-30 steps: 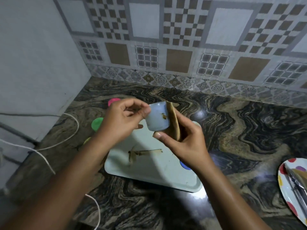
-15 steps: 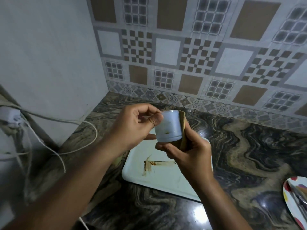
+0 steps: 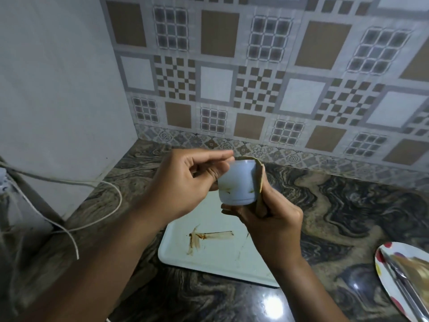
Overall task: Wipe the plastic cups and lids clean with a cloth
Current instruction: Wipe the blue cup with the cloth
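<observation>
Cup: a small pale-blue plastic cup (image 3: 236,182) held in the air over the far end of the tray, above the back-left part of the counter (image 3: 348,205); small brown marks show low on its wall; which end is its mouth I cannot tell
Left hand: the left hand (image 3: 181,184) pinches the cup from its left side, forefinger lying along the top edge, the other fingers curled against the wall
Right hand: the right hand (image 3: 274,221) grips the cloth and presses it to the cup's right side, thumb under the cup's lower end
Cloth: a tan cloth (image 3: 259,180), folded over the cup's upper right edge and running down into the right palm
Tray: a white rectangular tray (image 3: 220,261) flat on the counter below both hands, toward the left edge; a brown smear (image 3: 204,237) crosses its middle
Plate: a white plate (image 3: 385,270) with coloured spots at the counter's near right edge, partly out of view; a metal utensil (image 3: 404,284) lies on it
Cord: a white cord (image 3: 118,198) loops over the counter's left edge, beside the plain wall
Backsplash: patterned tiles (image 3: 255,89) rise from the counter's back edge
</observation>
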### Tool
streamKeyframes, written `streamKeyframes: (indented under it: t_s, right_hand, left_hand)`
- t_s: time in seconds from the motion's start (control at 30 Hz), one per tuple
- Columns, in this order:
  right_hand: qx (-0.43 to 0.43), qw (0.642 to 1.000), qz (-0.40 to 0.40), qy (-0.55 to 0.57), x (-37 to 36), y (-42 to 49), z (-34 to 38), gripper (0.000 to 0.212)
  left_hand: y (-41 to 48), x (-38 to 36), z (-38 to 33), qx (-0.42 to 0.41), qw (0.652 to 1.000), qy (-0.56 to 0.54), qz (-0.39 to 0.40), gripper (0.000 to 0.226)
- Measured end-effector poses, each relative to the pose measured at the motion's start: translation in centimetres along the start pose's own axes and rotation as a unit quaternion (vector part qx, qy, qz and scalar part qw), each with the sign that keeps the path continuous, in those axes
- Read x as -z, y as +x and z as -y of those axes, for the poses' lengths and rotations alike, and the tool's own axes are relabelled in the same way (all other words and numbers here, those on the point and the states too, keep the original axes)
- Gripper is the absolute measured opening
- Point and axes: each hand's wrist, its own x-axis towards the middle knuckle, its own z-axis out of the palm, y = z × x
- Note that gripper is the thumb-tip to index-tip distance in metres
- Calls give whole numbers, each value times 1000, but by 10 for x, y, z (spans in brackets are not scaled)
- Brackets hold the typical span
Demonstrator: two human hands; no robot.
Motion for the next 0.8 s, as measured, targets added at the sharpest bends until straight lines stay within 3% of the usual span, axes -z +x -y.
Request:
streamKeyframes:
  t_s: [0.07, 0.23, 0.37, 0.47, 0.67, 0.8]
  right_hand:
    - [-23, 999, 9, 43, 3, 3, -2, 73]
    - [75, 988, -27, -135, 0, 4, 3, 81]
    - [7, 998, -43, -42, 0, 5, 1, 81]
    - [-41, 998, -34, 33, 2, 9, -3, 81]
    - [121, 981, -41, -148, 0, 11, 6, 79]
    - [115, 982, -27, -148, 0, 7, 1, 81]
  left_hand:
    - [5, 2, 0, 8, 1000, -2, 4, 18]
    - [7, -10, 6, -21, 998, 56, -15, 14]
    - [5, -12, 7, 8, 999, -47, -25, 31]
    - [12, -3, 7, 5, 998, -67, -8, 18]
    - [12, -1, 11, 27, 994, -102, 25, 10]
    - [7, -2, 12, -15, 1000, 6, -2, 12]
